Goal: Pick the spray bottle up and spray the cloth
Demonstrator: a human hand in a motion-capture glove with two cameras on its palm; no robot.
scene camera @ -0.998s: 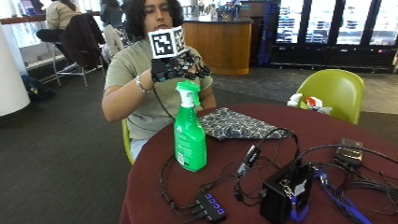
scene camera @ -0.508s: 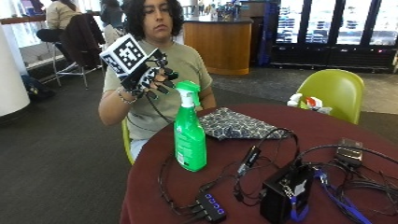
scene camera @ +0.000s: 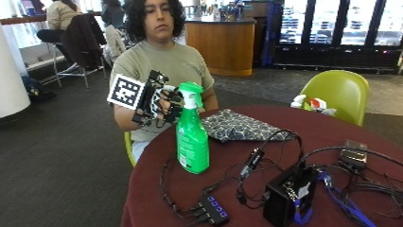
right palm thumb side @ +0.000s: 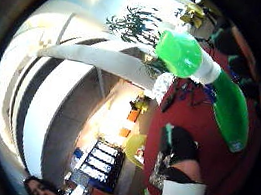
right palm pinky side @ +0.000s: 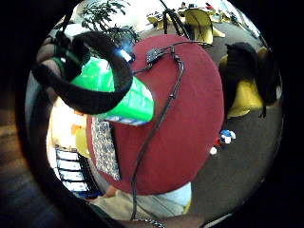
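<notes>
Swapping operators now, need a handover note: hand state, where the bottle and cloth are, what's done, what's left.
Right hand: gloved, raised beside the spray bottle's head, fingers relaxed, no grip on anything.
Spray bottle: green, upright on the red table, near the edge closest to the person, not lifted.
Cloth: patterned, lying flat on the table behind the bottle, clear of it.
Done: hand brought up to the bottle.
Left: take hold of the bottle, lift it, aim at the cloth, spray.
</notes>
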